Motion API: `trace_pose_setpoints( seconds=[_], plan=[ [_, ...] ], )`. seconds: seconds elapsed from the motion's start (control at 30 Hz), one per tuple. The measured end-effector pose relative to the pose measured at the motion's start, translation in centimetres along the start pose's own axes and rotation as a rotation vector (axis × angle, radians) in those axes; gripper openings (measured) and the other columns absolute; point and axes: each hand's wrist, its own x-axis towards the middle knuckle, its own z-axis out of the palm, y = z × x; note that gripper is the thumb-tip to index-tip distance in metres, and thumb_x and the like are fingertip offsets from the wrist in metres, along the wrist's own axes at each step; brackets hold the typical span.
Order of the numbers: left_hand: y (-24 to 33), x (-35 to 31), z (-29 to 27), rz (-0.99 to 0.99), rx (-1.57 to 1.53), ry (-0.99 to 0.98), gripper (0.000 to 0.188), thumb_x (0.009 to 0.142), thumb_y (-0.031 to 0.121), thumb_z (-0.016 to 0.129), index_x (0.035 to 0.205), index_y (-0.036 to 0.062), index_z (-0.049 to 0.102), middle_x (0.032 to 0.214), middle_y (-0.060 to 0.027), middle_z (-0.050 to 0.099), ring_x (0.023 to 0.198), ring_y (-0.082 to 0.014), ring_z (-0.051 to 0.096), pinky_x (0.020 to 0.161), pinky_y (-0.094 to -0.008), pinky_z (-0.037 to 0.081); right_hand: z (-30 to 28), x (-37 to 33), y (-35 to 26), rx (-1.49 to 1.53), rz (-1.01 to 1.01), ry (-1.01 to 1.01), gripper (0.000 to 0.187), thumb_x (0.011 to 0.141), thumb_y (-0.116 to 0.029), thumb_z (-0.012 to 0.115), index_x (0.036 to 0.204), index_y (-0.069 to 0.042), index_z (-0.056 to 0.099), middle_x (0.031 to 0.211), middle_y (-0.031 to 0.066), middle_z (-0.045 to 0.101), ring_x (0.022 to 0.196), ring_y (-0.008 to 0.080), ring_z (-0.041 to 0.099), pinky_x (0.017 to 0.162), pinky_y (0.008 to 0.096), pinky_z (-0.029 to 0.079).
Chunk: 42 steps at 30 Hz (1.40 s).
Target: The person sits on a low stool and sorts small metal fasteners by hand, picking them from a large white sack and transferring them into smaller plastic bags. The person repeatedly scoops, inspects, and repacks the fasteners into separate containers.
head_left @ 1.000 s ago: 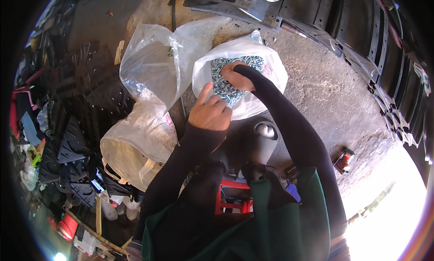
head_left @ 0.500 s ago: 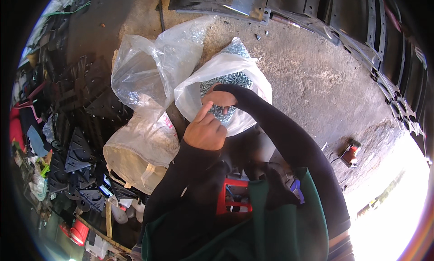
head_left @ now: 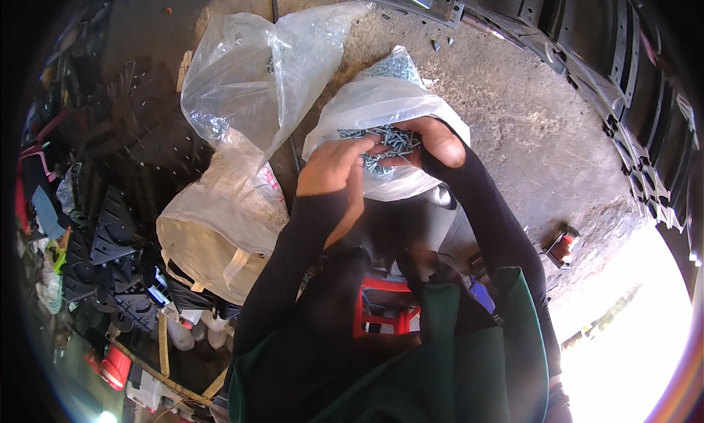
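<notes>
A white plastic bag full of silvery screws stands in front of me with its mouth turned open. Over it, my right hand comes in from the right, half curled round a heap of the screws, thumb above and fingers below. From the left, my left hand reaches over the rim, its bent thumb and fingers closed together among the screws beside the right fingers. Single screws between the left fingertips are too small to make out.
A clear plastic bag lies left of the screws, above a dirty white sack. Black triangular parts are piled farther left. Metal panels line the far right. A red plastic stool or crate sits beneath me.
My right hand has risen out of the screws with a heap of them and turned over. The left index finger, stretched out before, now bends into the screws. The view has shifted slightly.
</notes>
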Motion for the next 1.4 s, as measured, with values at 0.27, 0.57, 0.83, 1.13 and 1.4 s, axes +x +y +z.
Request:
trace_pose_setpoints(
  seconds=[0.27, 0.57, 0.83, 1.13, 1.4],
  plan=[
    [-0.1, 1.7, 0.4, -0.174, -0.416, -0.05, 0.037, 0.09, 0.001, 0.047, 0.125, -0.0007, 0.056, 0.123, -0.0147, 0.061, 0.109, -0.0241, 0.061, 0.093, -0.0321, 0.044, 0.0, -1.3, 0.7, 0.288, -0.082, -0.041, 0.036, 0.1, -0.011, 0.041, 0.129, 0.011, 0.045, 0.122, 0.021, 0.055, 0.111, 0.0305, 0.058, 0.095, 0.0434, 0.05],
    [-1.2, 3.7, 1.8, -0.453, -0.973, -0.142, 0.045, 0.091, 0.006, 0.045, 0.134, -0.0029, 0.049, 0.133, -0.0142, 0.053, 0.125, -0.0177, 0.046, 0.106, -0.0286, 0.031, 0.4, -3.0, 1.2, 0.259, -0.223, -0.068, 0.038, 0.098, -0.005, 0.041, 0.132, 0.011, 0.042, 0.13, 0.0207, 0.047, 0.116, 0.0318, 0.053, 0.101, 0.0438, 0.046],
    [-0.8, 3.4, 3.1, -0.407, -0.863, -0.068, 0.037, 0.091, 0.004, 0.048, 0.127, -0.0027, 0.054, 0.128, -0.0146, 0.056, 0.118, -0.0231, 0.053, 0.102, -0.0328, 0.038, 0.1, -3.5, 1.3, 0.453, -0.196, -0.09, 0.055, 0.1, -0.03, 0.042, 0.137, 0.01, 0.036, 0.134, 0.0237, 0.044, 0.12, 0.0345, 0.049, 0.105, 0.0499, 0.039],
    [-0.3, 2.9, 4.3, 0.205, 0.137, 0.134, 0.014, 0.079, -0.001, 0.065, 0.092, 0.0041, 0.067, 0.092, -0.011, 0.059, 0.088, -0.0307, 0.057, 0.076, -0.0406, 0.046, 0.1, -3.4, 1.9, 0.434, -0.242, -0.069, 0.064, 0.098, -0.038, 0.045, 0.14, 0.008, 0.031, 0.138, 0.0225, 0.042, 0.126, 0.0322, 0.042, 0.105, 0.0474, 0.036],
    [-0.9, 2.9, 5.4, 0.228, 0.2, 0.135, 0.009, 0.077, 0.005, 0.067, 0.086, 0.0044, 0.064, 0.087, -0.0086, 0.057, 0.084, -0.0306, 0.055, 0.073, -0.0412, 0.046, -0.3, -3.5, 2.3, 0.365, -0.223, -0.136, 0.063, 0.1, -0.04, 0.039, 0.144, 0.005, 0.032, 0.14, 0.0188, 0.042, 0.128, 0.0278, 0.041, 0.108, 0.0412, 0.032]
  ],
)
